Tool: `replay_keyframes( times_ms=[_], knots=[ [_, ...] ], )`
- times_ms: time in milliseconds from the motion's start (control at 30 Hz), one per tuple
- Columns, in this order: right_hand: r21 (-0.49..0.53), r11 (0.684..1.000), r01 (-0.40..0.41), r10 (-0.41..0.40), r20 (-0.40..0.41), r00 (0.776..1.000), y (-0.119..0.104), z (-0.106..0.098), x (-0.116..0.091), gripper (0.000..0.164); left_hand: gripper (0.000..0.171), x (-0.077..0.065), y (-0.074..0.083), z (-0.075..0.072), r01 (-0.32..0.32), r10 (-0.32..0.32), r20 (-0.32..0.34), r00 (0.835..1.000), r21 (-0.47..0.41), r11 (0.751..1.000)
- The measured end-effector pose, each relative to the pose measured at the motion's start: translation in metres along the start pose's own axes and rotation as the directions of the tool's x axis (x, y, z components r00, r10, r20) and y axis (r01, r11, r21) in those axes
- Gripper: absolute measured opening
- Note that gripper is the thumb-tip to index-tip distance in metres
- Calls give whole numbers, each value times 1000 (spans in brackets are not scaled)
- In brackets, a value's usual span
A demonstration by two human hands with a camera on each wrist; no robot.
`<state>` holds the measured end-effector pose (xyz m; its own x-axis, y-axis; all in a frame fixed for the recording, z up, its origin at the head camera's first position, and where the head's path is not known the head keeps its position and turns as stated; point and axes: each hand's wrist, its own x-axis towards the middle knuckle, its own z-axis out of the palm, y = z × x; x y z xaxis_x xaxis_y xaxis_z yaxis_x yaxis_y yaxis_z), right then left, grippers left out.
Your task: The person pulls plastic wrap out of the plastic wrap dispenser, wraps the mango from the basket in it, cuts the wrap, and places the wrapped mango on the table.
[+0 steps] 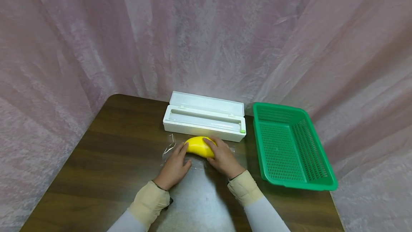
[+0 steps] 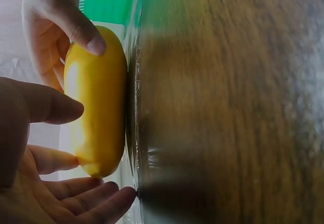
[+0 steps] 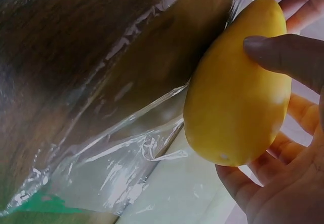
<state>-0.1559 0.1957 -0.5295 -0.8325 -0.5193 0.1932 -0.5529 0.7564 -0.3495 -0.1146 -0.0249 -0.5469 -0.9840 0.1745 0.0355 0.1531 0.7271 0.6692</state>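
Note:
A smooth yellow mango [image 1: 197, 146] lies on a sheet of clear plastic film [image 3: 126, 148] spread on the table. My right hand [image 1: 225, 158] grips its right end, the thumb pressed on the near side and the fingers curled round the far side. At the other end, my left hand [image 1: 173, 167] has its fingertips against the fruit. Its fingers are fairly straight and its thumb stands away from the mango in the head view. Just behind sits a white cling film box [image 1: 202, 130] with its lid raised and a roll inside.
On the right stands a green plastic basket [image 1: 262, 153] with slotted walls. Brown wooden table [image 1: 106, 156] surface extends left and toward me. A pinkish curtain [image 1: 206, 46] hangs behind the table's back edge.

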Motion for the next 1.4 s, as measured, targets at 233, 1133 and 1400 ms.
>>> replay_keyframes(
  times_ms=[233, 1133, 1400],
  knots=[
    [1, 999, -32, 32, -16, 999, -1, 3, 0, 75, 68, -1, 1, -2, 9, -10, 34, 999, 22, 1000],
    [166, 970, -176, 179, -7, 984, -6, -22, -25, 72, 70, -5, -5, -15, -53, 51, -46, 998, -40, 998],
    [194, 952, -236, 249, -44, 968, 9, -29, -39, 65, 68, -9, -11, -22, -42, 40, -35, 999, -53, 998]
  ],
)
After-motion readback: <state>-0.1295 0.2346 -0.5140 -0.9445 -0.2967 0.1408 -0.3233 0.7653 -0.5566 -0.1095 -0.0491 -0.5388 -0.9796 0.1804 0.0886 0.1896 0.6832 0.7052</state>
